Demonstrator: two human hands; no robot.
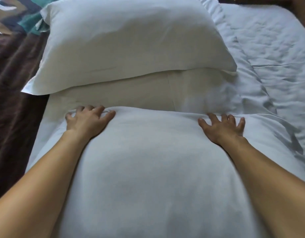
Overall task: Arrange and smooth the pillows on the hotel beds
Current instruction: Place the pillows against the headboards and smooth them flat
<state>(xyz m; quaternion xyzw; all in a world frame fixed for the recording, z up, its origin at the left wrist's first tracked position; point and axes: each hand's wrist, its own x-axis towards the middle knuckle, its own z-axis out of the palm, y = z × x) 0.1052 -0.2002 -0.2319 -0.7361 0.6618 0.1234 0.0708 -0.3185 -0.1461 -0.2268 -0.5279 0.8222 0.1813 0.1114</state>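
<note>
Bed [277, 54]: white sheet, rumpled on the right; dark brown cover [14, 86] along the left edge. Far pillow [131, 42]: lying flat and fairly smooth, apparently placed. Near pillow [153, 169]: just short of it, under left hand [89, 121] and right hand [223, 128], fingers spread and pressed flat on its far edge; smoothing seemingly underway, final positioning left.

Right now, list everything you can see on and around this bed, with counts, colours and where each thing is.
Pillows: two, white; far pillow at upper left, near pillow in front under both hands.
Sheet: one, cream-white, bare strip between the pillows.
Duvet: one, white, rumpled, right side.
Carpet: dark brown, left of the bed, with a teal-patterned patch at top left.
Hands: two, bare; left hand and right hand spread flat on the near pillow's far edge.
</note>
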